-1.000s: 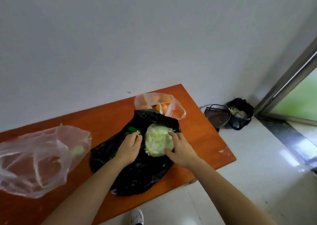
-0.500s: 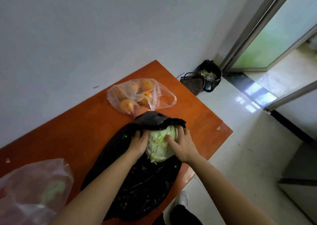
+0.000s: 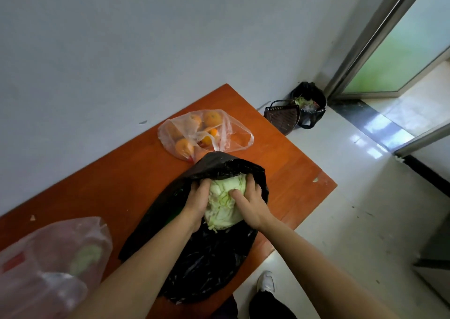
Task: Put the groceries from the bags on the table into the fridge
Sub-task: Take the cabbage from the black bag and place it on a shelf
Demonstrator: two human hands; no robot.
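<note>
A pale green cabbage sits in the mouth of a black plastic bag on the orange table. My left hand grips its left side and my right hand grips its right side, fingers tucked under the bag's rim. A clear bag of oranges lies just beyond the black bag. Another clear bag with something pale green and red inside lies at the near left. The fridge is not in view.
A grey wall runs along the table's far side. On the white tiled floor to the right stand a dark basket and a black bin by a sliding glass door. My shoe shows below the table edge.
My view has swung right and closer. Both hands have closed further around the cabbage, which now sits higher in the bag's opening.
</note>
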